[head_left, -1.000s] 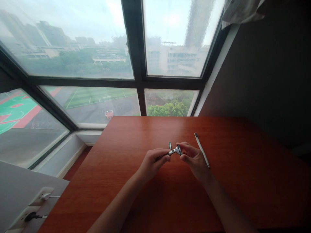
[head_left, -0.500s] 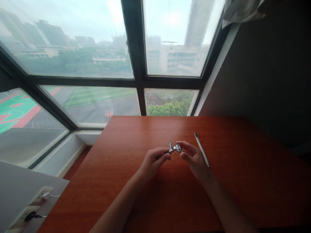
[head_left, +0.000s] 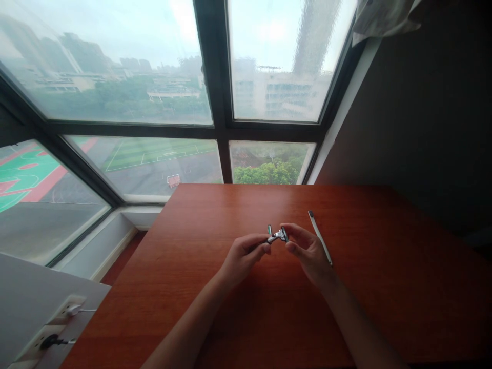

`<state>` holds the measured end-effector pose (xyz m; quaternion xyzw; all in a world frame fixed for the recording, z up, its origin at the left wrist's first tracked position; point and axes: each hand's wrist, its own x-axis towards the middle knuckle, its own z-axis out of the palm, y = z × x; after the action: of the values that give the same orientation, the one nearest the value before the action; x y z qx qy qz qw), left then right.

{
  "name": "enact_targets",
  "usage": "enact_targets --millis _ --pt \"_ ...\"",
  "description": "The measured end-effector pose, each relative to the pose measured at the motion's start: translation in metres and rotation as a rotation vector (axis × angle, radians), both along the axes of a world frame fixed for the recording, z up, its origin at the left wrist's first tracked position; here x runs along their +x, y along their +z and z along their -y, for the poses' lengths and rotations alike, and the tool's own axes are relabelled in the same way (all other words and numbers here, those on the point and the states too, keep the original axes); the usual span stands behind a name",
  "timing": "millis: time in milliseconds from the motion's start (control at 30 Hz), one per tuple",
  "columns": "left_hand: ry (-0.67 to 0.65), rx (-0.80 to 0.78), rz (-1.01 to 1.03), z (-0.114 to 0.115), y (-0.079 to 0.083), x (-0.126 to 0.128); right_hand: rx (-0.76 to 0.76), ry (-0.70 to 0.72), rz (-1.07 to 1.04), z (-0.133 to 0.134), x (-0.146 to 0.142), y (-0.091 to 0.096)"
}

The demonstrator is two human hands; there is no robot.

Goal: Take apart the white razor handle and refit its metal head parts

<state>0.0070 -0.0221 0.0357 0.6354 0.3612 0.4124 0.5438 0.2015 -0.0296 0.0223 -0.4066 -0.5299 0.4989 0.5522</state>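
A silver and dark razor [head_left: 277, 236] is held above the table between my two hands. My left hand [head_left: 246, 253] is closed round its handle, most of which the fingers hide. At the other end, my right hand [head_left: 305, 249] pinches the razor's head between thumb and fingers. Just behind the razor's neck shows a small dark piece with a greenish face [head_left: 269, 229], perhaps a spare blade head; I cannot tell whether it lies on the table. Right of my right hand lies a white toothbrush [head_left: 320, 238] with a dark bristle end pointing away.
The reddish-brown wooden table [head_left: 184, 220] reaches to the window [head_left: 223, 130] at its far edge. At lower left, wall sockets [head_left: 57, 328] hold a white and a black plug. A dark wall [head_left: 415, 113] stands on the right, with a light cloth [head_left: 384, 20] hanging above.
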Motion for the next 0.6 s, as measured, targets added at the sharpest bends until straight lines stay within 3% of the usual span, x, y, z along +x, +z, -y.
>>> enact_targets --millis 333,600 --pt "0.025 -0.015 -0.034 -0.0033 -0.0010 -0.0030 0.099 -0.013 0.224 -0.0017 0.0015 0.0076" --pt "-0.016 -0.156 0.118 -0.0013 -0.0065 0.0032 -0.016 -0.022 0.007 0.0005 -0.0050 0.0018"
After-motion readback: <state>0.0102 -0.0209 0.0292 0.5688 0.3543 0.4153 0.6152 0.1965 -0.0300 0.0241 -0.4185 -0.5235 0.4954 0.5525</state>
